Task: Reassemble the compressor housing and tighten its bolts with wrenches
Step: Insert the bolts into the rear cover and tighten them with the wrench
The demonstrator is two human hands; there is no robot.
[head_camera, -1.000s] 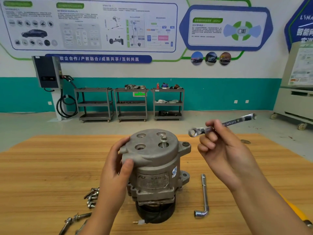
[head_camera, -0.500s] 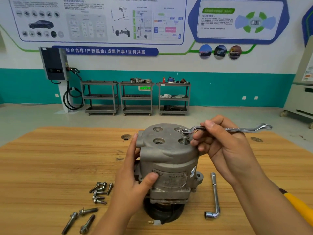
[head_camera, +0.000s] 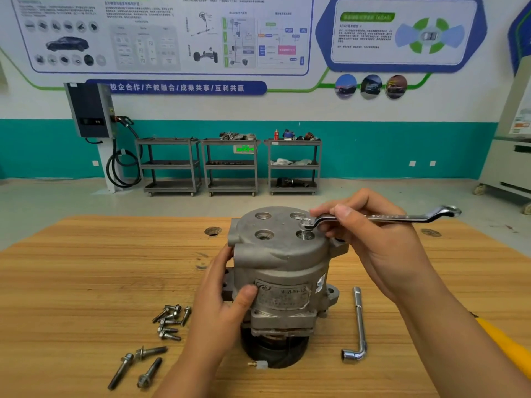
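Compressor housing [head_camera: 283, 271] upright at table [head_camera: 86, 268] centre.
Left hand [head_camera: 221, 305] grips its 9 o'clock flank, thumb on the label; right hand [head_camera: 370, 239] pinches the ring wrench [head_camera: 388, 216] (ring end on the bolt [head_camera: 305, 229], 4 o'clock hole).

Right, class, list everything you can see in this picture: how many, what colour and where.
compressor: one, grey with black pulley end below, standing mid-table
bolt: one, silver, in a top hole of the compressor
ring spanner: one, silver, ring end on that bolt
L-shaped socket wrench: one, silver, on the table right of the compressor
short bolts: heap, count unclear, silver, left of the compressor
long bolts: three, grey, table's near left
table: one, light wood, foreground
yellow object: one, right edge, partly hidden
shelf carts: three, grey, back wall
charging unit: one, dark, back left
left hand: grips the compressor's side
right hand: holds the ring spanner
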